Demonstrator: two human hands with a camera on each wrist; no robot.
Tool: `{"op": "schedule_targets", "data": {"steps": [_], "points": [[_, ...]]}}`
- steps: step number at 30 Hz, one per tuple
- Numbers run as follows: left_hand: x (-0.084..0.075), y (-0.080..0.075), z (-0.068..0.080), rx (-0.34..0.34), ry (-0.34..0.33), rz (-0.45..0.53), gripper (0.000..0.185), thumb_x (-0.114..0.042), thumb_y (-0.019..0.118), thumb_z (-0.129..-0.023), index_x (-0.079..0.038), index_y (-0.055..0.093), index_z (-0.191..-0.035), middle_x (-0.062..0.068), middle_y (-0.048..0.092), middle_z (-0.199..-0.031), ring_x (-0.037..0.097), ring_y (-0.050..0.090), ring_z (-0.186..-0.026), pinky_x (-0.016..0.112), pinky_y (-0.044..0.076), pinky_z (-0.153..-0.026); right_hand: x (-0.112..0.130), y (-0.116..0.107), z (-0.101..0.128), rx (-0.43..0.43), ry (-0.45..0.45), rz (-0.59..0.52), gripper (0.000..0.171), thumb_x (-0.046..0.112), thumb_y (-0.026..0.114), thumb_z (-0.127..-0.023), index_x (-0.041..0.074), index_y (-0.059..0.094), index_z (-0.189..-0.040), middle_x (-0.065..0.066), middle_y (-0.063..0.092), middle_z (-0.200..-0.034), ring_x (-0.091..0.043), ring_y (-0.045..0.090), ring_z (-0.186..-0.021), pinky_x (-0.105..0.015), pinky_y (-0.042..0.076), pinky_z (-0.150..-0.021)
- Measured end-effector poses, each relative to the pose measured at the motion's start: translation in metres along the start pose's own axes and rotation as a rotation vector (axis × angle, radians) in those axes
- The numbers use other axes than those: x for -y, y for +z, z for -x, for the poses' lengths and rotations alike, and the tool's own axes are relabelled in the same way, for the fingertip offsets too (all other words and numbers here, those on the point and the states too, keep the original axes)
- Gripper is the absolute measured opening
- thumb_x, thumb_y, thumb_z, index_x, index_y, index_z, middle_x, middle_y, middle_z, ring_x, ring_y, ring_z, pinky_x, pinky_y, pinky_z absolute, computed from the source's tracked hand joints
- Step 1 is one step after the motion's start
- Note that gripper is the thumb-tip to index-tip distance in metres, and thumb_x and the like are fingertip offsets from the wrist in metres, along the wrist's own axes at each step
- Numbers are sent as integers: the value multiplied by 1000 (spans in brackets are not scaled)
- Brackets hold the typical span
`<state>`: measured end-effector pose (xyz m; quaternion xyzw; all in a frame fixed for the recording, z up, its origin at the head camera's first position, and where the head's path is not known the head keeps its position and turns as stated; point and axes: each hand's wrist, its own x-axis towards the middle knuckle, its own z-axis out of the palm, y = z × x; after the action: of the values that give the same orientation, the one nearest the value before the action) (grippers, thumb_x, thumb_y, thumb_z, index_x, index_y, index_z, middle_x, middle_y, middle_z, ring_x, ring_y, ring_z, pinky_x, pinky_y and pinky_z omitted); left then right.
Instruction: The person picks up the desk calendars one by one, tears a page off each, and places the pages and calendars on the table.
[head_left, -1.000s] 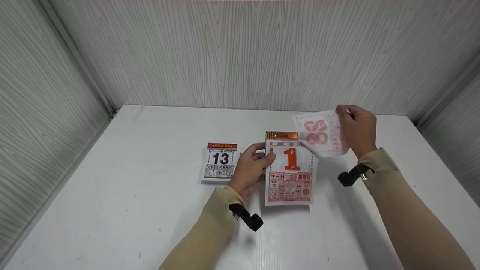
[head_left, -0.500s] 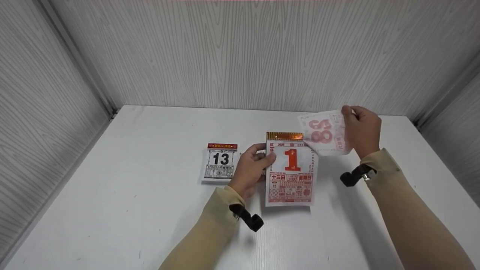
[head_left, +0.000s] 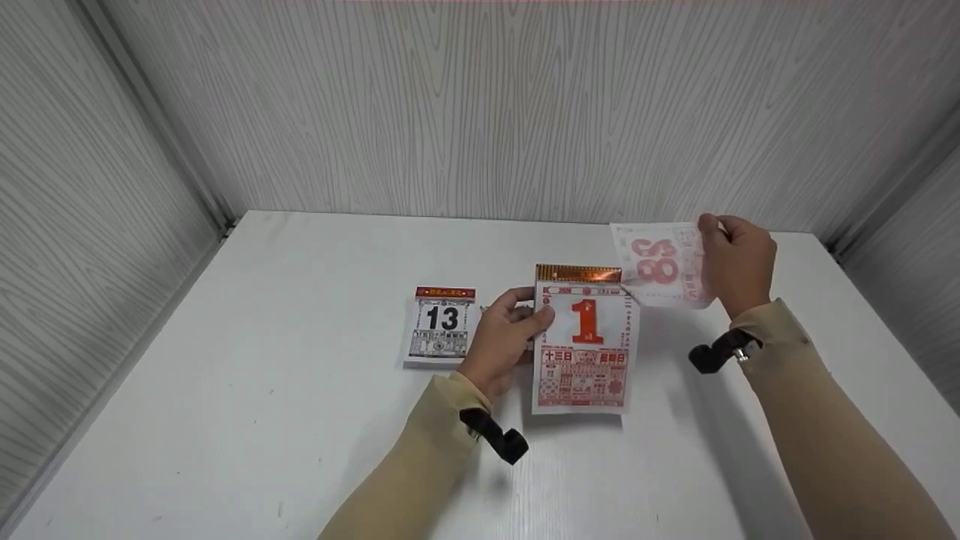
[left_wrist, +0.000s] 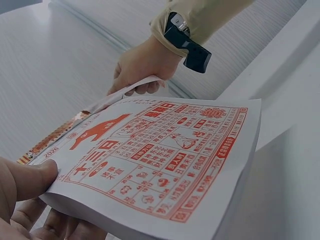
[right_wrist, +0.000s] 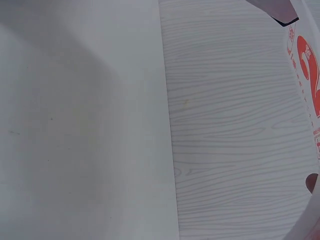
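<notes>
In the head view, my left hand (head_left: 501, 337) grips the left side of a tear-off calendar (head_left: 581, 375) whose top page reads a red 1. Its thumb (left_wrist: 37, 180) lies on the front and its fingers curl beneath the pad in the left wrist view. My right hand (head_left: 741, 262) pinches a thin calendar page (head_left: 660, 262), its red 28 showing through reversed. The page's lower left corner meets the right end of the gold binding strip (head_left: 577, 274). In the right wrist view, part of the page (right_wrist: 306, 65) and a fingertip (right_wrist: 312, 183) show at the right edge.
A smaller calendar (head_left: 441, 326) with a red header and black 13 lies on the white table (head_left: 262, 337), left of my left hand. Another printed item is mostly hidden behind that hand. A wood-grain panel (head_left: 480, 112) rises behind the table, with panels at both sides.
My right hand has moved right, drawing the page along the binding strip, so more of the gold strip shows. The left hand and its calendar have shifted only slightly.
</notes>
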<state>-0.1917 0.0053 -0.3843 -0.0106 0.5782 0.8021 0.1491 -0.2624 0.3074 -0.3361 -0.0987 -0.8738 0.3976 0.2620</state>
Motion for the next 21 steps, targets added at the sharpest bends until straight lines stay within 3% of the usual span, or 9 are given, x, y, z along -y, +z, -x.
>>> {"op": "schedule_targets", "data": {"steps": [6,13,21], "points": [[0,0,0,1,-7,-18,40,-21,72,-99,-19,61,-137,8,71,-119,24,72,-100,40,61,-80,-6,-4,-2,-10,19,27,47,44,54,-106,6,77,-120,-3,66,-81,-7,52,-62,-18,38,-53],[-1,1,1,-1,-12,-19,40,-20,73,-98,-19,61,-137,8,71,-118,24,72,-100,39,61,-80,-15,-8,-4,-21,31,30,47,45,54,-105,6,77,-119,7,63,-73,-4,50,-58,-19,39,-53],[-1,-1,2,28,-3,-18,39,-20,71,-99,-18,61,-136,9,71,-118,25,72,-100,41,62,-80,-22,-9,-8,-14,62,28,48,45,53,-105,5,77,-120,10,59,-70,-2,50,-55,-17,40,-50]]}}
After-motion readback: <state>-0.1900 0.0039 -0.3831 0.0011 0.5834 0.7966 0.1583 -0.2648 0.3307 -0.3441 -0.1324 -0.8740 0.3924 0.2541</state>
